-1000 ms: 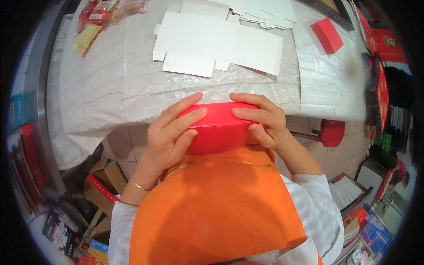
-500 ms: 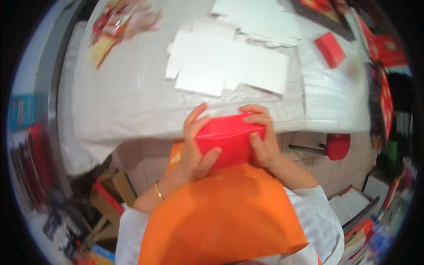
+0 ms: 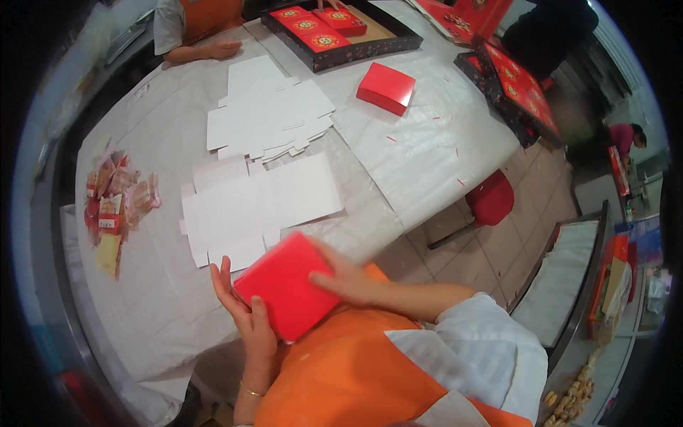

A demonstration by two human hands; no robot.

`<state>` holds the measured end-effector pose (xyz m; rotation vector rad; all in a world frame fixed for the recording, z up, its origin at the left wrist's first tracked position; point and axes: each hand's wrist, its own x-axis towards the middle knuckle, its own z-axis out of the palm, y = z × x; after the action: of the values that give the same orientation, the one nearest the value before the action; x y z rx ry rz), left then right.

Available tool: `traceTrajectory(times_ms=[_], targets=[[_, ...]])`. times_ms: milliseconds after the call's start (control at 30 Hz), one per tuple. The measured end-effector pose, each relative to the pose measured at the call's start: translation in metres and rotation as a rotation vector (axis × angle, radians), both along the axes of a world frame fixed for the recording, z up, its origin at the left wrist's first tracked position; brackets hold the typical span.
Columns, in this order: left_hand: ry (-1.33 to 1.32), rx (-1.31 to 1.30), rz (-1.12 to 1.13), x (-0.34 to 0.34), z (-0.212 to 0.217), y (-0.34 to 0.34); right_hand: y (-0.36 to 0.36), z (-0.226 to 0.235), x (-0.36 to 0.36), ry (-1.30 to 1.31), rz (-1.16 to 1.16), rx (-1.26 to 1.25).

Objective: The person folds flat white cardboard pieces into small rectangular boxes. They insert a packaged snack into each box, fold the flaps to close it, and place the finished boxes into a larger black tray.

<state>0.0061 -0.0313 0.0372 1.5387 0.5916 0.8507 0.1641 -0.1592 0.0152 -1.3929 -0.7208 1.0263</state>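
Observation:
Just off the table's near edge, a glossy red box is held between both my hands, tilted with a broad plain face toward me. My left hand supports its left side, thumb lying along the face and some fingers stretched out past the edge. On the opposite side, my right hand clasps the box with the thumb over the face; it is slightly blurred and its other fingers are hidden. Just beyond the box lie flat white cardboard box blanks. More stacked blanks are spread farther back.
A second red box rests on the covered table. Farther back, a dark tray holds patterned red boxes, near a co-worker's hand. Small packets lie at left. A red stool stands beside the table, right.
My view has swung to the right and up, showing the tray and a co-worker. The red box, still in both hands, has turned from level to slanted, its broad face now toward me.

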Motion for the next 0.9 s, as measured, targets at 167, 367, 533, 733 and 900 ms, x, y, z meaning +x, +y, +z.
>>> traceTrajectory(times_ms=[167, 367, 533, 733, 900], targets=[[0.013, 0.065, 0.017, -0.003, 0.006, 0.001, 0.010, 0.016, 0.106, -0.196, -0.540, -0.047], [0.157, -0.006, -0.011, -0.020, -0.001, 0.004, 0.015, -0.041, 0.335, -0.154, -0.947, 0.351], [0.185, -0.081, -0.002, -0.024, -0.010, -0.001, 0.006, -0.051, 0.388, -1.508, -1.216, -0.388], [0.299, -0.143, 0.003, -0.034, -0.013, -0.001, 0.056, 0.011, 0.205, -1.843, -0.006, -0.014], [0.248, -0.242, -0.070, -0.031, -0.022, 0.002, 0.048, -0.001, 0.178, -1.505, 0.295, 0.125]])
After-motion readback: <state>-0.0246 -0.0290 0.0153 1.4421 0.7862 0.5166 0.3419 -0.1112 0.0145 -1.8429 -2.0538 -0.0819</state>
